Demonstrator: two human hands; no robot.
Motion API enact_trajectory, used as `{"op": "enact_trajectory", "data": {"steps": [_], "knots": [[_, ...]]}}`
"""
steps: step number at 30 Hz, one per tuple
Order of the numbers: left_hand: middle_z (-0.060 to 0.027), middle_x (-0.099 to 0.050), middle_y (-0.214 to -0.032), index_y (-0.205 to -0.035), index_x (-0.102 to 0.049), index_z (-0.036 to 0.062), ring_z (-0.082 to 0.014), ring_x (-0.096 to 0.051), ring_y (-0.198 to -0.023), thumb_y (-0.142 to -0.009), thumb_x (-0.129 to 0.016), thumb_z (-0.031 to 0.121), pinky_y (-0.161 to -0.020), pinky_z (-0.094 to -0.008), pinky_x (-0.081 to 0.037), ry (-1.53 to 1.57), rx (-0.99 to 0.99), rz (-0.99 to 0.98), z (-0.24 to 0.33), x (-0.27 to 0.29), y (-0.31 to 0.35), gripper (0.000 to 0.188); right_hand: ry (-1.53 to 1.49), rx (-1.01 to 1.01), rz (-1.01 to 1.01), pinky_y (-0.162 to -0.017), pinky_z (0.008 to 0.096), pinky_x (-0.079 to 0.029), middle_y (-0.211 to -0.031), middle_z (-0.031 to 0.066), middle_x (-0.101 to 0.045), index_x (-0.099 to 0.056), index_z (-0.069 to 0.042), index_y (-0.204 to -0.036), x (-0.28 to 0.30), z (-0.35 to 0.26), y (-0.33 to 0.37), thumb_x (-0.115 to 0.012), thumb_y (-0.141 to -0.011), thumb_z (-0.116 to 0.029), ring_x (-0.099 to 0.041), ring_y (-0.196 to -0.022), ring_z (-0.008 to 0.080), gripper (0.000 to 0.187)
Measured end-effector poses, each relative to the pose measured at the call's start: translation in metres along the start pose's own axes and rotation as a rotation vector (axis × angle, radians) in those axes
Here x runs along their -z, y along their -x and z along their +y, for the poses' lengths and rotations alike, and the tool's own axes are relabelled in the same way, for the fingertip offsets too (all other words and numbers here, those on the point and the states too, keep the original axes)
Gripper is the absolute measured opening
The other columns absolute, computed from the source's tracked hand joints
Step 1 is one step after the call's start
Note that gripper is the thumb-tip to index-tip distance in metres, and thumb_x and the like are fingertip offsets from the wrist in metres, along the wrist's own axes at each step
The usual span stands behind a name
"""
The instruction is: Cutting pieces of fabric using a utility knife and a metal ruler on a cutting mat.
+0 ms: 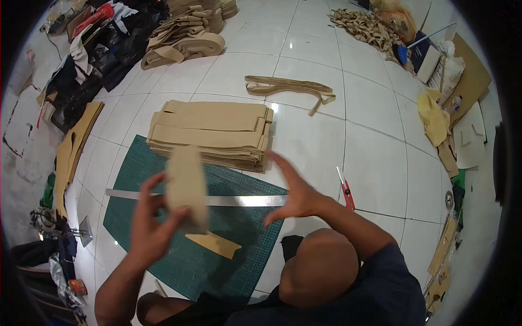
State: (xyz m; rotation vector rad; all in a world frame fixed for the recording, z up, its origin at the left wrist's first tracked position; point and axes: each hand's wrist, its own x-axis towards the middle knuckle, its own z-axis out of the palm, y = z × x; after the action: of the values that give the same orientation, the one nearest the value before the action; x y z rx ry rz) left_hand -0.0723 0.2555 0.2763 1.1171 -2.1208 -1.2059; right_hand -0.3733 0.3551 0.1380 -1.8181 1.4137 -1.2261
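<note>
Clock set on the mat's middle, 12 straight ahead of the person. Nearest: tan bundle (187, 187), raised over the mat and blurred; number of layers can't be told. Left hand (152, 225) at 8 o'clock grips it from the side, thumb on the near face, fingers on the outer edge. Right hand (302, 195) at 3 o'clock, fingers and thumb spread wide, nothing in the palm; it overlaps the ruler's end, contact unclear.

Handling, my judgement: one-sided hold probably lets layers fan, so free hand should meet the opposite edge before the bundle is turned or squared. Light, even pressure; a hard pinch may crease it.

Beneath, at 5 o'clock, a loose tan strip (217, 245) lies on the green mat (253, 225). Best kept clear of anything set down. Steel ruler (239, 201) crosses from 9 to 3; a knock would likely skew it.

Red cutter (348, 196) on the tiles at 3 o'clock, past the right hand. Blade looks exposed: watch the elbow. At 12, the big stack of tan strips (206, 122), front edges uneven. Beyond, tan straps (288, 84) toward 1; folded tan material (190, 46) farthest, at 12.
</note>
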Motion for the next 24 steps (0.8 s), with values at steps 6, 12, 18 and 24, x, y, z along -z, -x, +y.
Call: {"op": "enact_trajectory", "data": {"steps": [6,12,18,24], "knots": [[-0.0129,-0.067,-0.100,-0.141,-0.035,0.0035,-0.0167,-0.062,-0.091,-0.089,-0.071,0.018,-0.077,-0.0321,-0.049,0.171,-0.069,-0.146,0.015,-0.097,-0.042,0.065,-0.520,-0.259,-0.029,-0.104,0.0419,-0.043,-0.138,0.0224,-0.049,-0.021,-0.005,-0.150,-0.020,-0.020,-0.021,-0.087,-0.068,-0.033,-0.052,-0.126,0.0324,0.109],[-0.0100,-0.065,-0.084,-0.131,-0.048,-0.0001,-0.0163,-0.062,-0.072,-0.087,-0.074,0.028,-0.069,-0.0318,-0.050,-0.025,0.037,-0.283,-0.032,-0.119,-0.067,0.058,-0.308,-0.426,-0.373,-0.100,0.0381,-0.046,-0.126,0.0114,-0.060,-0.047,-0.005,-0.136,0.060,0.056,0.016,-0.082,-0.070,-0.022,-0.058,-0.114,0.0199,0.076],[-0.0169,-0.067,-0.095,-0.121,-0.058,-0.0014,-0.0261,-0.067,-0.087,-0.085,-0.072,0.039,-0.077,-0.0373,-0.053,-0.331,0.168,-0.497,-0.153,-0.136,-0.076,0.056,1.090,-0.425,0.673,-0.089,0.0402,-0.050,-0.125,0.0235,-0.060,-0.055,0.006,-0.125,0.469,0.068,-0.097,-0.075,-0.079,-0.044,-0.063,-0.105,0.0332,0.071],[-0.0229,-0.064,-0.112,-0.121,-0.060,-0.0018,-0.0345,-0.064,-0.105,-0.082,-0.074,0.039,-0.089,-0.0419,-0.051,-0.364,0.353,-0.335,-0.227,-0.159,-0.080,0.058,0.940,-0.203,0.472,-0.084,0.0401,-0.051,-0.107,0.0118,-0.068,-0.058,-0.004,-0.119,0.327,0.158,-0.148,-0.063,-0.093,-0.032,-0.065,-0.098,0.0272,0.038]]}}
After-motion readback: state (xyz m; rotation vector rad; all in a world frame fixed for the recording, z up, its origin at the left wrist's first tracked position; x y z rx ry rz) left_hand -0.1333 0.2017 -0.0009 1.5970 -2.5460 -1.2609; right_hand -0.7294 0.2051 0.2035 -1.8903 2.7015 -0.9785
